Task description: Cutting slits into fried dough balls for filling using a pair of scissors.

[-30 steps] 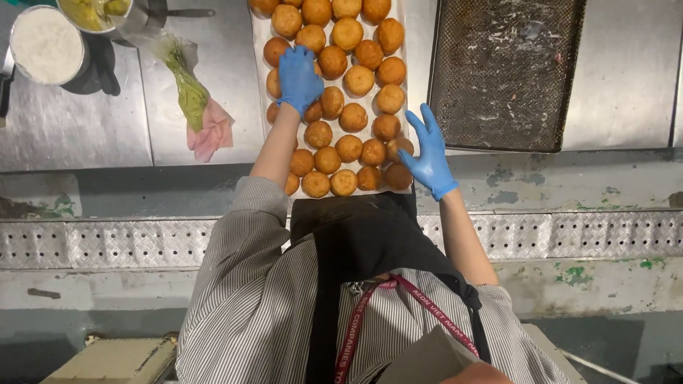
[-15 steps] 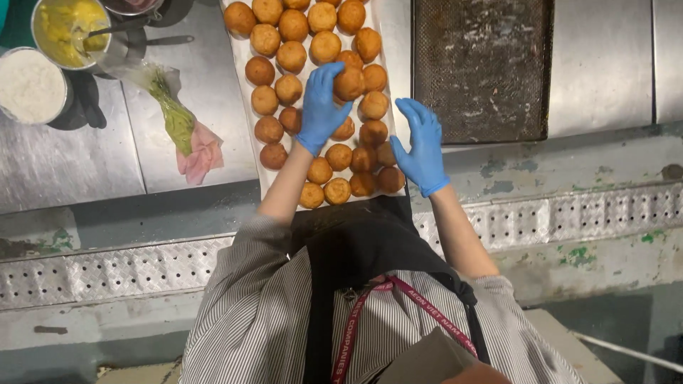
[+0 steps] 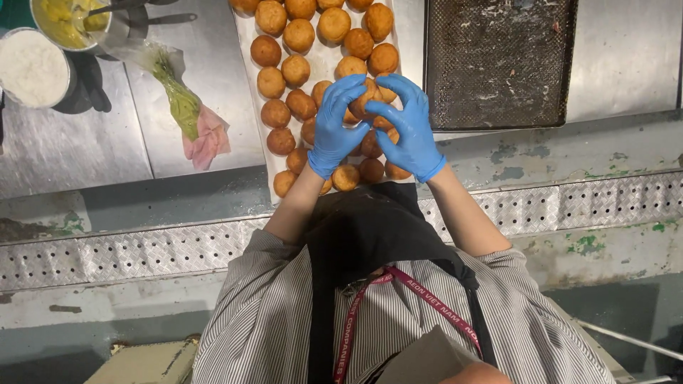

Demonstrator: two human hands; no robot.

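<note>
Over the near end of the white paper-lined tray (image 3: 249,43), I see the fingers (image 3: 348,89) of both hands curled round one golden-brown fried ball (image 3: 366,99), pinching it from either side. The blue-gloved left hand (image 3: 334,128) cups it from the left and the blue-gloved right hand (image 3: 405,128) from the right, fingertips almost meeting on top, so the ball sits just above its neighbours; I judge the two-handed grip is meant to keep the crust from cracking. Around it lie the other round fried balls (image 3: 284,71) in loose rows, touching one another, filling the tray from the near edge to the top of the view. Just right of the tray sits a dark mesh rack (image 3: 498,57), bare apart from crumbs. Left of the tray, on the steel tabletop (image 3: 71,149), lies a clear piping bag of green filling (image 3: 181,103) on a pink cloth (image 3: 210,139). Farther left stand a metal bowl of yellow batter (image 3: 67,21) and a round tub of white crumbs (image 3: 32,67).
</note>
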